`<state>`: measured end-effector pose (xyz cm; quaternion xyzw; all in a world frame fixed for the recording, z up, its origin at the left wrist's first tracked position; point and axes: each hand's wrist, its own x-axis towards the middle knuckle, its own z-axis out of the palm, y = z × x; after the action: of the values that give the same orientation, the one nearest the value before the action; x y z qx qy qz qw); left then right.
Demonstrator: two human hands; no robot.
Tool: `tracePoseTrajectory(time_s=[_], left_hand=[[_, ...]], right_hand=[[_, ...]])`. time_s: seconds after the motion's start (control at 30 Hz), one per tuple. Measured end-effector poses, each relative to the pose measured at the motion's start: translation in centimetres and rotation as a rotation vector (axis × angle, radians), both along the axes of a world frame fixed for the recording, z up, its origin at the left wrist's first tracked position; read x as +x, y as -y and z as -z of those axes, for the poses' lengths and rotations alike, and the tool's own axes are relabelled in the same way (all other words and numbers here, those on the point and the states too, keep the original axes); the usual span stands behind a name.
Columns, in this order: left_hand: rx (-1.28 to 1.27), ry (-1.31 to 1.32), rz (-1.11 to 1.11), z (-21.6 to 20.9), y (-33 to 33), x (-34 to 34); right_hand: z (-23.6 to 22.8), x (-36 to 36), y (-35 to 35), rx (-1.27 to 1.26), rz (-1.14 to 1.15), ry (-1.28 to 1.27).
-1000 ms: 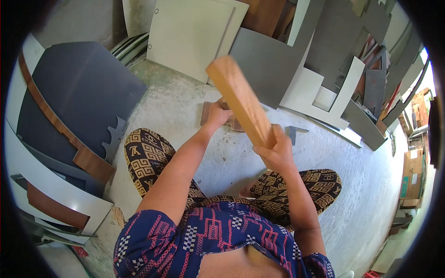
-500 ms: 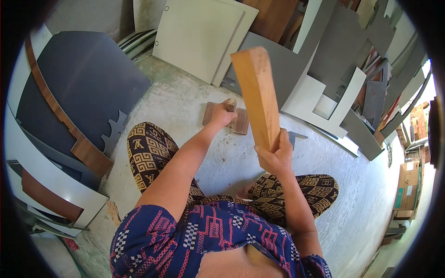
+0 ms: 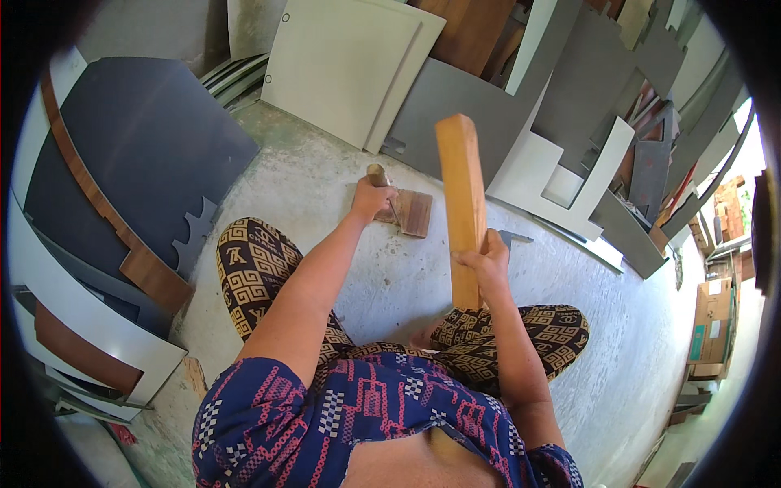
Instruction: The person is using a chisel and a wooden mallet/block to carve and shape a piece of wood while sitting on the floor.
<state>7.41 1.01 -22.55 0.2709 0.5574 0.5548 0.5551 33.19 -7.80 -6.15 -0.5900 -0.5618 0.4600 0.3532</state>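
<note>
My left hand [image 3: 374,200] is closed around a chisel [image 3: 377,174]. Its thick wooden handle end sticks out above the fist, and a thin blade shows below it. The blade leans down against a small brown wooden board [image 3: 415,215] lying flat on the floor; whether its tip touches is too small to tell. Part of the board is hidden behind that hand. In my right hand [image 3: 488,267] is a long, squared block of light wood [image 3: 462,187], gripped near its lower end and held upright above the floor, to the right of the board.
A dark metal square [image 3: 511,238] lies on the floor beyond my right hand. Grey and white panels [image 3: 350,69] lean along the far wall. A dark panel [image 3: 146,138] and curved offcuts stand at left, a cardboard box [image 3: 713,317] at far right. My bent legs frame the near side.
The wooden block in my right hand has come down and tipped more upright. My left hand has shifted a little left, with the chisel handle leaning left, baring more of the board.
</note>
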Motion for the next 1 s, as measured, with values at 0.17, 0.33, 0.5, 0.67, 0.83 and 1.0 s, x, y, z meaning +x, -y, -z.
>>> tracePoseTrajectory(time_s=[0.17,0.33,0.5,0.67,0.83,1.0], left_hand=[[0.017,-0.115,0.053,-1.2,-0.1,0.7],[0.117,-0.317,0.123,-0.3,0.3,1.0],[0.111,-0.526,0.137,-2.7,0.9,3.1],[0.162,-0.376,0.124,-0.8,0.7,2.2],[0.323,-0.111,0.13,-0.2,0.5,2.9],[0.2,-0.442,0.137,2.7,-0.6,2.0]], right_hand=[[-0.1,0.7,-0.2,-0.044,0.071,-0.076],[-0.6,0.4,0.3,-0.026,0.057,-0.048],[-2.9,-0.8,1.4,0.35,0.085,-0.02],[-2.1,-1.6,1.0,0.208,-0.137,0.417],[-1.2,-0.8,1.2,0.062,-0.26,0.669],[-3.4,-2.5,2.6,0.332,-0.147,0.138]])
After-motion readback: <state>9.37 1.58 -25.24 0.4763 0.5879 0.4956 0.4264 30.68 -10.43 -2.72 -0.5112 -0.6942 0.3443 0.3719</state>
